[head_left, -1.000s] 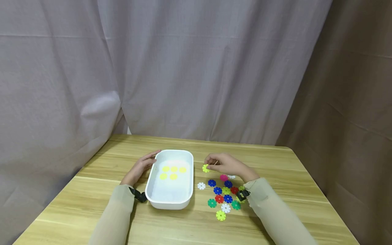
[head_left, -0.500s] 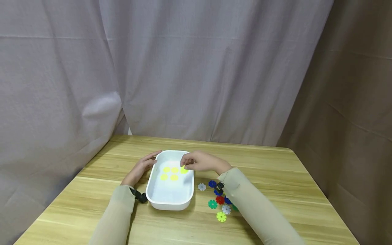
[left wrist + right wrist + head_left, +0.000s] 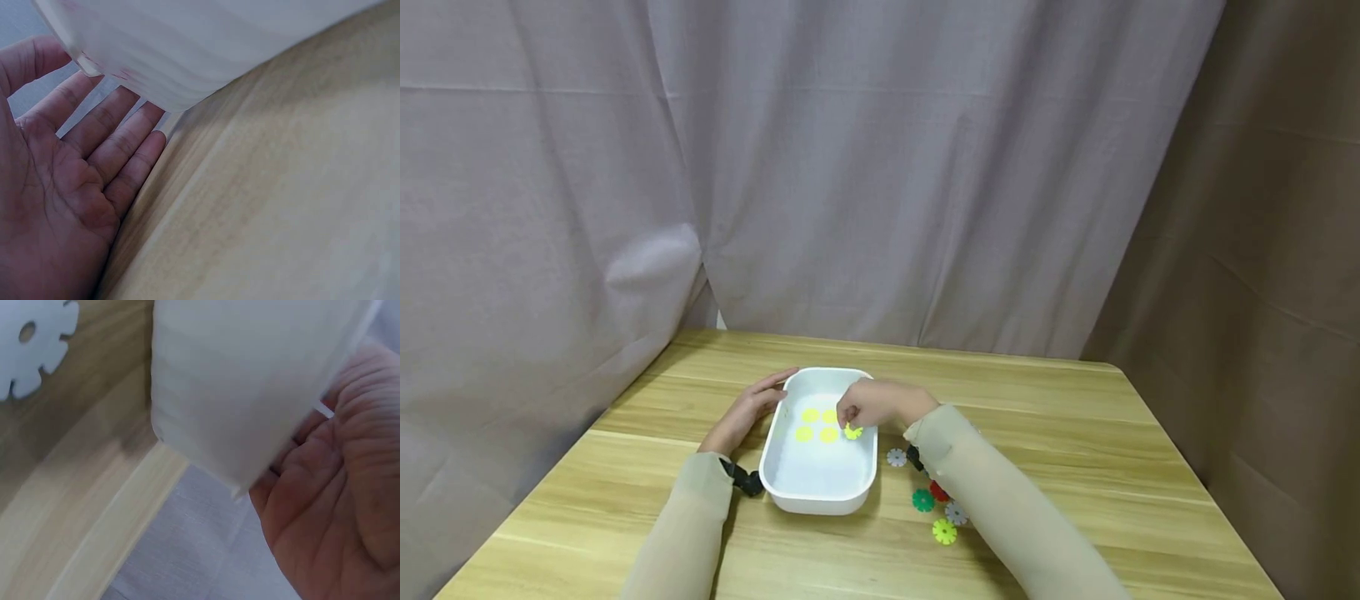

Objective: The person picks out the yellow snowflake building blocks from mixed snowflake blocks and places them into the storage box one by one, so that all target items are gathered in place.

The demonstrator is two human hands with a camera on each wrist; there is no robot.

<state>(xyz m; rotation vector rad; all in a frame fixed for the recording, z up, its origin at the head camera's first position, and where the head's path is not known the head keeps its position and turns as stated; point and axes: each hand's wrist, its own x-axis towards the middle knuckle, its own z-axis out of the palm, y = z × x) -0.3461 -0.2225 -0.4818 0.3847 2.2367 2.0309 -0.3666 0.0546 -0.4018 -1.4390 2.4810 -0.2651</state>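
A white rectangular tray stands left of centre on the table, with several yellow snowflake discs lying flat in rows inside. Against its left wall rests my left hand. In the left wrist view, the fingers extend straight along the tray's outer wall, the thumb by the rim. My right hand reaches over the right rim with curled fingers, pinching a yellow snowflake disc low in the tray. Its fingertips are hidden behind the tray wall in the right wrist view.
Right of the tray lie loose snowflake discs: a white one, a green one, a red one, another white one and a yellow one. The right sleeve covers others. Grey curtains hang behind the wooden table.
My right hand has carried the yellow snowflake disc leftward from above the table into the tray and lowered it beside the others. My left hand has stayed at the tray.
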